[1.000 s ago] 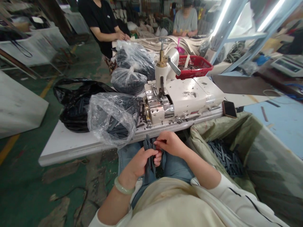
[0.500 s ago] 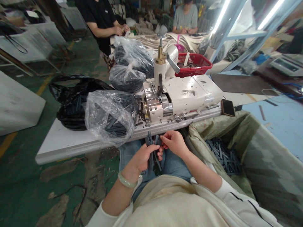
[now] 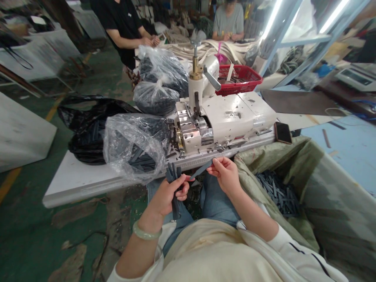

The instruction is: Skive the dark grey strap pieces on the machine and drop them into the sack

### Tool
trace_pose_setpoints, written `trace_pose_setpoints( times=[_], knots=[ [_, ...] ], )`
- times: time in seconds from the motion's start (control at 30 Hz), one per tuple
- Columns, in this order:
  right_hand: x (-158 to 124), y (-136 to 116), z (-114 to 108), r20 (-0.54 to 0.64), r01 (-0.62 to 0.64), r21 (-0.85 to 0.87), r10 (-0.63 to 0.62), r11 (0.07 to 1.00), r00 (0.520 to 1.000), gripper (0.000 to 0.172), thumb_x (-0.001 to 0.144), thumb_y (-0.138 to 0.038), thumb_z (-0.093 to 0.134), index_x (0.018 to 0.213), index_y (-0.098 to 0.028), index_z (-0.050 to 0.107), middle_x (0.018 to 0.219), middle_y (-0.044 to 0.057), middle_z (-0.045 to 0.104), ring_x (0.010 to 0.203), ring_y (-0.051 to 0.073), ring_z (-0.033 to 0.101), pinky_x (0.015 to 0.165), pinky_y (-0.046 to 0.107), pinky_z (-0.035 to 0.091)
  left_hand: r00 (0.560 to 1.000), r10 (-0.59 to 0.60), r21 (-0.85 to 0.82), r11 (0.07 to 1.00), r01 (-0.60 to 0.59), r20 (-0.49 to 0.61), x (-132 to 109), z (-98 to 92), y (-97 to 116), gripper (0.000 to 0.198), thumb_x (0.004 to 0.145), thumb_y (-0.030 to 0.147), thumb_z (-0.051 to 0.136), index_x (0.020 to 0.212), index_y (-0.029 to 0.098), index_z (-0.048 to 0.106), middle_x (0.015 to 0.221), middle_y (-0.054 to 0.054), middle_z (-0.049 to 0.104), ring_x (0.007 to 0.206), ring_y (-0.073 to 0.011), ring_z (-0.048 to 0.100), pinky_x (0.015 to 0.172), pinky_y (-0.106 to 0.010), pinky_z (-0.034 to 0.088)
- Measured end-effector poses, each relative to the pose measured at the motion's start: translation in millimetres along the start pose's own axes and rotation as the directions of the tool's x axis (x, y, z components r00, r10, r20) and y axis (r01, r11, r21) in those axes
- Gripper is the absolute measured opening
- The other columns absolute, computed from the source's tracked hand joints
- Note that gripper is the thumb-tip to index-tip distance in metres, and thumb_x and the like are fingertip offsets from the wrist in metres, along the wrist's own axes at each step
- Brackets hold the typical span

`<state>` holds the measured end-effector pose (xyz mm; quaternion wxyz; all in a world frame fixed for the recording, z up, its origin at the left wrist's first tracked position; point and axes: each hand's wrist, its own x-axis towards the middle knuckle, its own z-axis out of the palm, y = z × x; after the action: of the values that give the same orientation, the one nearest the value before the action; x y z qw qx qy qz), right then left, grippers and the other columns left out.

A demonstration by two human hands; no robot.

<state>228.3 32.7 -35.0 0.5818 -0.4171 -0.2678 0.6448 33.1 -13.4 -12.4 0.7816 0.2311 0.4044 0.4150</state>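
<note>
My left hand (image 3: 173, 192) is closed round a bunch of dark grey-blue strips (image 3: 175, 209) that fan out above and below the fist. Between thumb and fingers, my right hand (image 3: 225, 172) pinches the far end of a single strip (image 3: 202, 169). The near end of that strip lies by my left fingertips; whether they grip it I cannot tell. Both hands are over my lap, in front of the bench edge. Just beyond them stands a cream machine (image 3: 235, 113) with a metal feed head. An open clear plastic bag (image 3: 117, 145) of similar strips lies left of it.
A green cloth-lined bin (image 3: 299, 156) holding many strips (image 3: 279, 192) is at my right. A phone (image 3: 282, 132) lies on the bench corner. Behind are tied bags (image 3: 157, 96), a black bag (image 3: 85, 152) and a red basket (image 3: 239, 86). Two people work across the bench.
My hands have moved apart. The left went left with the bunch; the right went right and up, drawing one strip clear of it.
</note>
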Motion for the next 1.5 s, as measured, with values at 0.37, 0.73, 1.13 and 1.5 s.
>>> trace_pose_setpoints(
  times=[0.37, 0.73, 1.13, 1.5],
  knots=[
    [-12, -13, -21, 0.456, 0.254, -0.208, -0.136, 0.945, 0.88, 0.01, 0.083, -0.029, 0.069, 0.084, -0.019, 0.068, 0.098, 0.006, 0.074, 0.073, 0.015, 0.072, 0.068, 0.028, 0.06, 0.992, -0.008, -0.111, 0.994, -0.006, -0.122, 6, 5.9, 0, 0.019, 0.067, 0.025, 0.075, 0.069, 0.008, 0.066, 0.045, 0.005, 0.045, 0.038, -0.0002, 0.027, 0.036, -0.012, 0.021],
    [14, -21, -38, 0.327, -0.193, -0.167, 0.239, 0.967, 0.914, 0.028, 0.078, -0.027, 0.071, 0.103, -0.019, 0.062, 0.109, 0.01, 0.071, 0.095, 0.02, 0.07, 0.084, 0.032, 0.055, 0.963, 0.19, 0.116, 0.979, -0.17, -0.191, 9, 0.3, 5, 0.016, 0.07, 0.025, 0.074, 0.071, 0.012, 0.065, 0.044, 0.006, 0.046, 0.037, -0.0019, 0.03, 0.037, -0.014, 0.021],
    [41, -8, 40, 0.319, -0.052, -0.36, 0.175, 0.931, 0.931, 0.039, 0.083, -0.054, 0.059, 0.07, -0.017, 0.052, 0.039, -0.011, 0.032, 0.033, 0.004, 0.023, 0.033, 0.018, 0.014, 0.907, 0.312, 0.231, 0.94, -0.252, -0.283, 6, -11.7, 21, 0.03, 0.072, 0.038, 0.075, 0.083, 0.011, 0.067, 0.045, 0.008, 0.04, 0.037, -0.0022, 0.027, 0.036, -0.016, 0.019],
    [99, -19, 68, 0.029, -0.042, -0.278, 0.052, 0.96, 0.998, 0.033, 0.085, -0.033, 0.059, 0.057, -0.017, 0.05, 0.032, -0.008, 0.038, 0.026, 0.005, 0.028, 0.031, 0.02, 0.014, 0.909, 0.277, 0.139, 0.959, -0.245, -0.31, -1, -22.3, 21, 0.028, 0.069, 0.034, 0.078, 0.077, 0.011, 0.065, 0.045, 0.008, 0.04, 0.036, -0.0014, 0.027, 0.036, -0.014, 0.02]
  ],
)
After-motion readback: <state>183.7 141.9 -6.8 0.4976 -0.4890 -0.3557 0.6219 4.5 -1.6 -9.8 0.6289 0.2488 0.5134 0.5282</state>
